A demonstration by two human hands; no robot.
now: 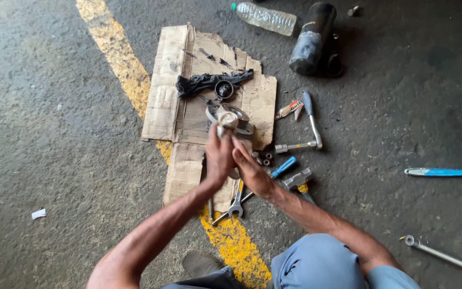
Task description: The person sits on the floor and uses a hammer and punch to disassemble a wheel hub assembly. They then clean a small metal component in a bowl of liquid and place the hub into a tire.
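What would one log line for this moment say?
left hand: grips small pale round part | right hand: beside it, grip unclear | below: cardboard, wrenches

Clear plastic bottle (pixel 266 17), green cap, lying on asphalt beyond flattened brown cardboard (pixel 188 107).

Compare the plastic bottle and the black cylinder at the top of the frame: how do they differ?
The plastic bottle is clear with a green cap; the black cylinder is opaque and dark. The bottle is slimmer, the cylinder thicker. The bottle points its cap up-left; the cylinder leans toward the lower left. Both lie on the asphalt floor, beyond the cardboard, away from both hands.
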